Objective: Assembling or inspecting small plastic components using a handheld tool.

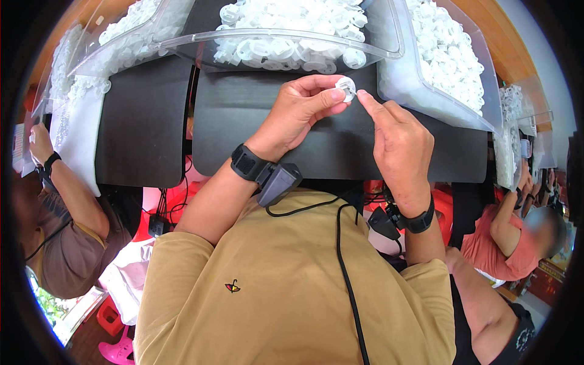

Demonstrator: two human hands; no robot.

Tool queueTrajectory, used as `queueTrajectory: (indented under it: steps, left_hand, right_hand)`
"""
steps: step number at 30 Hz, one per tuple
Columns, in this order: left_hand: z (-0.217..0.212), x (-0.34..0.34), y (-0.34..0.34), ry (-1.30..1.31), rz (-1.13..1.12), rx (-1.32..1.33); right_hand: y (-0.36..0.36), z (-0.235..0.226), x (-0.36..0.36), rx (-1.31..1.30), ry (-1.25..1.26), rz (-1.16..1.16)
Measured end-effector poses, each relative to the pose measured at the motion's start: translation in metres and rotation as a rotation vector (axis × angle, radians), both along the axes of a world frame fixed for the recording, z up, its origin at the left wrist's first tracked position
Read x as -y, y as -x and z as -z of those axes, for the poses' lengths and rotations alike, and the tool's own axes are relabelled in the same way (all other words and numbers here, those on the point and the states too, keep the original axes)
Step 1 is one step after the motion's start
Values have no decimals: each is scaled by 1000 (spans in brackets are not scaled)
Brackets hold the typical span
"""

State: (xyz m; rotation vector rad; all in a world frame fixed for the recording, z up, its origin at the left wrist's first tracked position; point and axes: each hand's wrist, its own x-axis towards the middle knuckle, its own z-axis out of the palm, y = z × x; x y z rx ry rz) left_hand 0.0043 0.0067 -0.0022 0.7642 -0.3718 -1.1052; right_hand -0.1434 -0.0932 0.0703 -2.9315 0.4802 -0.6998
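Between the thumb and fingers of my left hand (307, 109) is a small round white plastic part (346, 89), held up over the far side of the dark table (243, 121). The part's open inner side shows some molded detail. My right hand (401, 137) is close on its right, index fingertip just beside the part's rim. The other right fingers are curled in and the thumb is mostly hidden, so anything small pinched there cannot be made out.
Clear plastic bins of white parts line the far edge: one in the middle (298, 38), one at right (395, 88), one at left (134, 52). Co-workers sit at left (73, 237) and right (505, 237). Black cables (342, 261) hang over my shirt.
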Motion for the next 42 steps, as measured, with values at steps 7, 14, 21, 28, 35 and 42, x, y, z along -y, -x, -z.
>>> queueTrajectory:
  steps: [7,14,21,28,35,42]
  left_hand:
    - [-4,2,3,-91,25,146]
    - [-5,1,1,-78,14,89]
    - [-5,1,1,-72,18,105]
    - [-4,1,2,-129,50,172]
    - [-7,2,2,-67,40,153]
    - [-5,1,1,-78,55,195]
  right_hand:
    - [0,-16,0,-162,93,-26]
    - [2,-25,4,-167,104,-37]
    - [0,-19,4,-151,87,-47]
    - [1,-24,5,-249,79,-52]
    - [7,-35,17,-189,-47,-59]
    - [2,-39,14,-224,-37,-60]
